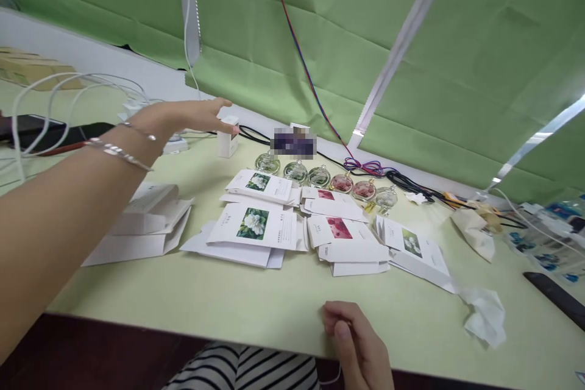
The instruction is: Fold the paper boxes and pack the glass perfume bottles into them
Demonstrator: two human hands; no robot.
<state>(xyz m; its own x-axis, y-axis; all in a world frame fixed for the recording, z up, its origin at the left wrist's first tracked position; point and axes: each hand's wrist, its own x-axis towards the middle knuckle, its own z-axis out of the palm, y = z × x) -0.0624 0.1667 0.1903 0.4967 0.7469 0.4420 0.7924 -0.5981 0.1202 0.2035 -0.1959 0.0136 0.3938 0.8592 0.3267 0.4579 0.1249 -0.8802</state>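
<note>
My left hand point(201, 117) stretches across the table, its thumb and fingers spread at the top of a small white box point(226, 143). One fingertip appears to touch the box; no grip on it shows. Near the front edge, my right hand point(359, 341) rests with fingers curled and thumb against them, nothing visible inside. Between the hands lie flattened white cartons with white-flower pictures point(253, 223) and others with pink pictures point(340, 228). Behind them runs a row of round glass bottles, some green point(295, 172), some pink point(364, 189), one clear point(386, 198).
More folded white cartons point(150, 213) lie under my left forearm. White cables point(68, 82) loop at the left, and black cords point(406, 186) run along the back. Crumpled tissue point(487, 320) and clear plastic packs point(543, 244) are at the right. Green fabric point(365, 30) hangs behind.
</note>
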